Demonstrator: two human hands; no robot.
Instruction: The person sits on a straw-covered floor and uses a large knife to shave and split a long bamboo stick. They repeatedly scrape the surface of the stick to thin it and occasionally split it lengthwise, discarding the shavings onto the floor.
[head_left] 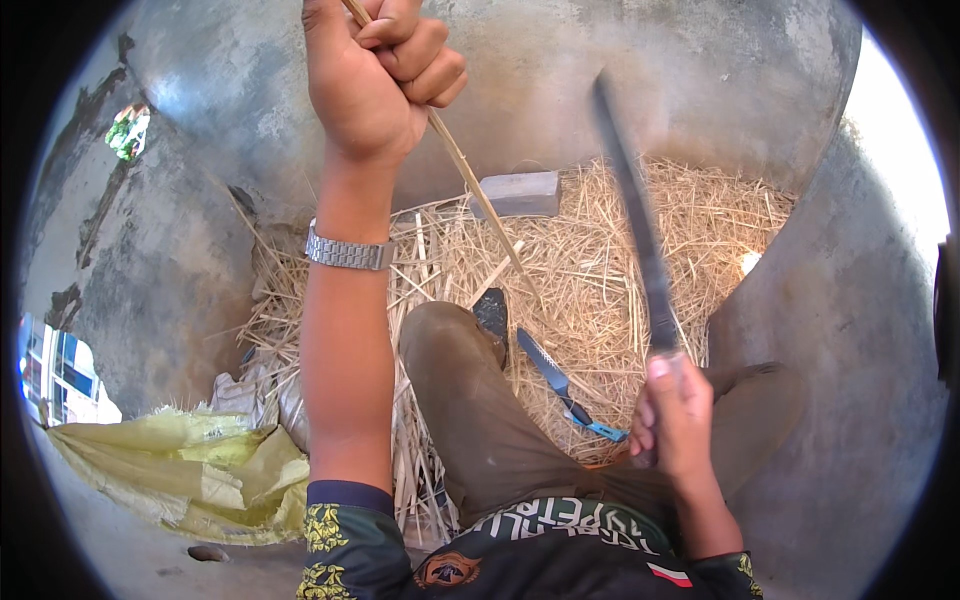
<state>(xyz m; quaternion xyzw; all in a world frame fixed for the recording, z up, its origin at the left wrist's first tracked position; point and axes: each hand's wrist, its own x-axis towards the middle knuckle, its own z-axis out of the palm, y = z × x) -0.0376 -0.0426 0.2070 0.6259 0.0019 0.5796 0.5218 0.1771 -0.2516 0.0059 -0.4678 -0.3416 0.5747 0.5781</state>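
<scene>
Left hand [362, 88] aloft (stick [468, 172] in fist)

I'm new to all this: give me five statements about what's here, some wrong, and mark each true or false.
1. The left hand grips a thin wooden strip. True.
2. The right hand holds a hammer. False: it holds a machete.
3. The silver link band circles the right wrist. False: the left wrist.
4. A grey block lies among pale strips and shavings. True.
5. The yellow sack is on the person's right. False: the left.
</scene>
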